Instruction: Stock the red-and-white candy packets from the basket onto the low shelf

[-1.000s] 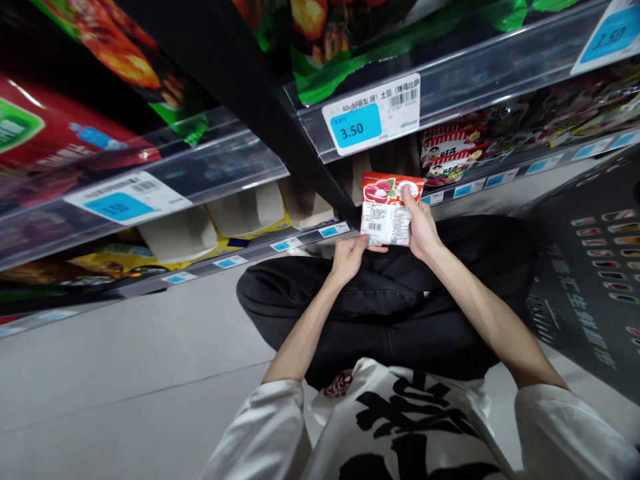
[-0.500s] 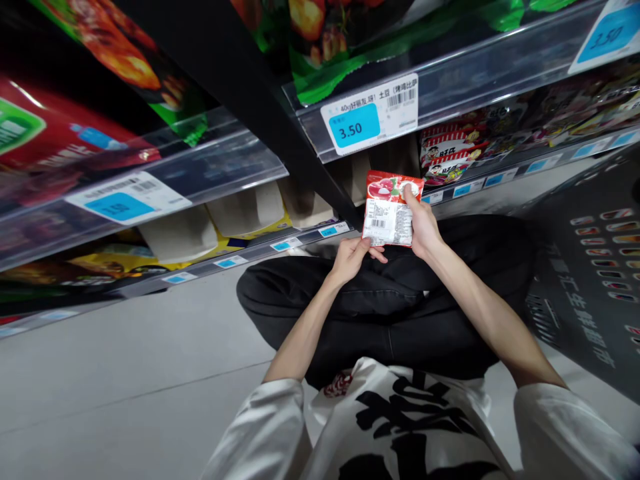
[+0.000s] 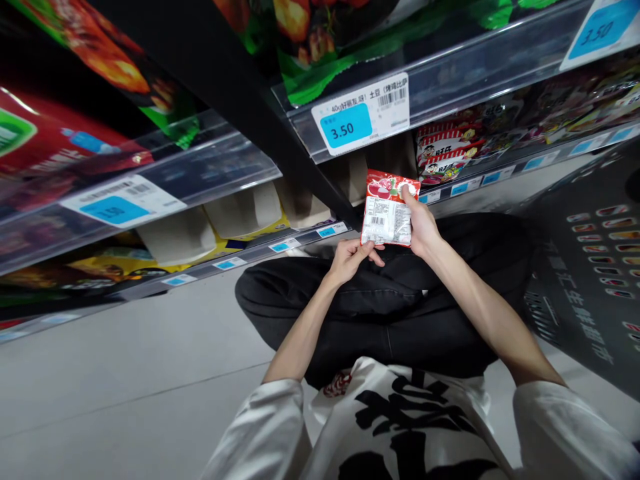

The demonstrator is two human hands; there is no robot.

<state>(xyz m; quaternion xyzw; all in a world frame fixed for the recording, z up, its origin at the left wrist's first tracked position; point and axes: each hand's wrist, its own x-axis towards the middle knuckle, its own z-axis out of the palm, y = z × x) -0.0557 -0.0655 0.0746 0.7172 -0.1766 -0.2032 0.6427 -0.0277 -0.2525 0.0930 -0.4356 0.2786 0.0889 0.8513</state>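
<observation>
A small red and white snack packet (image 3: 387, 212) with a barcode panel faces me, held up in front of the lower shelf. My right hand (image 3: 423, 227) grips its right edge, with the thumb over its top corner. My left hand (image 3: 353, 257) pinches the packet's bottom left corner with curled fingers. I squat on the floor, black trousers under both hands.
Store shelves with blue price tags (image 3: 361, 115) carry red and green snack bags above and to the left. Pale cartons (image 3: 245, 208) and yellow packs stand on the low shelf. A dark basket (image 3: 590, 267) stands at my right. Grey floor tiles (image 3: 125, 373) lie at my left.
The packet has tilted slightly and my left fingers have shifted along its bottom corner. The view has drifted a little to the right.
</observation>
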